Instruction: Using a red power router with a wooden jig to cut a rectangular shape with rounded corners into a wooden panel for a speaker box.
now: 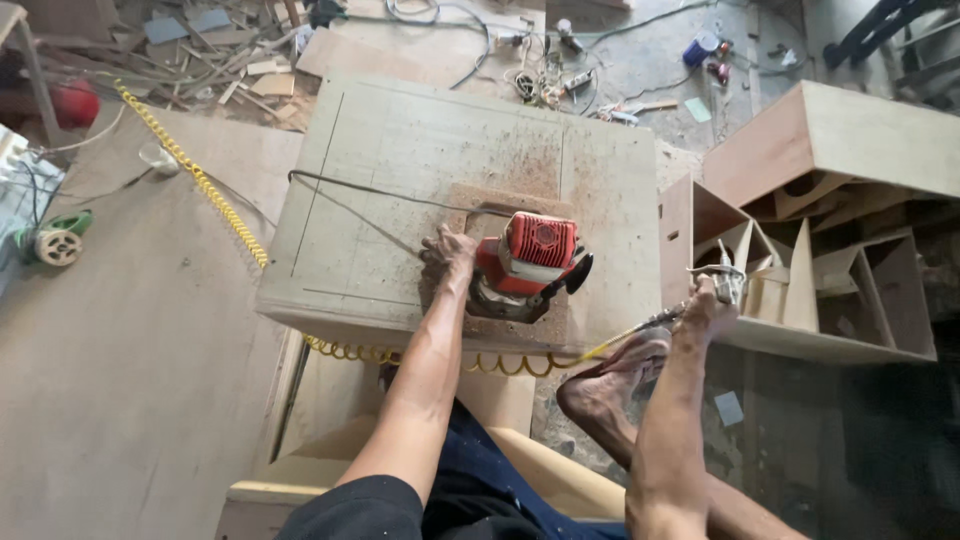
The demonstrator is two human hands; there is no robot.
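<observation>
On the near edge of a dusty plywood bench [400, 150], a red-and-white electric router [523, 265] sits on a brown cut-out panel [500, 205], its black cord [370, 190] trailing across the board toward the far left. The person's left hand [447, 250] rests touching the router's left side, fingers curled against its base. Off the bench's right near corner, the right hand [706, 305] is closed around a metal air nozzle [728, 280], joined to a yellow coiled hose [200, 180] that loops under the near edge and runs away to the far left. A bare foot [610, 385] is propped just below that hand. Sawdust speckles the bench around the tool. Open plywood boxes with angled dividers [810, 270] stand to the right; offcuts, cables and a blue can [700, 47] litter the concrete floor [640, 60] beyond.
</observation>
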